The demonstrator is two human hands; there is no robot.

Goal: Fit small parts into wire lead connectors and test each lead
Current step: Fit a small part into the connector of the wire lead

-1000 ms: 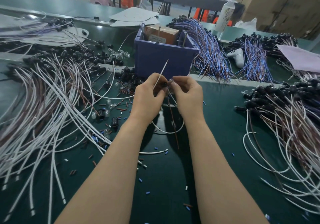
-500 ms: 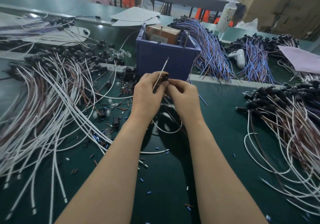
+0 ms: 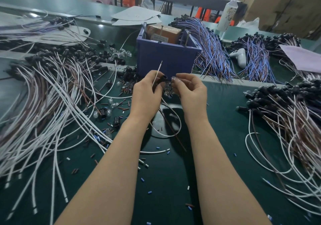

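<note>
My left hand (image 3: 147,92) grips a wire lead by its black socket connector (image 3: 163,78), whose open end faces right. The lead's white wire (image 3: 157,72) sticks up past my fingers, and a white loop and a brown wire (image 3: 171,129) hang below. My right hand (image 3: 190,90) pinches a small clear bulb (image 3: 172,79) at its fingertips, just right of the socket, and holds several more clear bulbs (image 3: 167,91) in its palm. Both hands hover above the green mat (image 3: 225,113), in front of the blue box (image 3: 166,59).
A large pile of white and brown leads (image 3: 43,103) covers the left. Another pile with black sockets (image 3: 286,106) lies right. Blue-brown leads (image 3: 213,51) lie behind the box, beside a white game controller (image 3: 240,56). Loose bulbs (image 3: 121,53) and insulation scraps (image 3: 144,179) dot the mat.
My hands have drawn slightly apart; the right hand now holds a bulb at the socket's open end where both hands were pressed together before.
</note>
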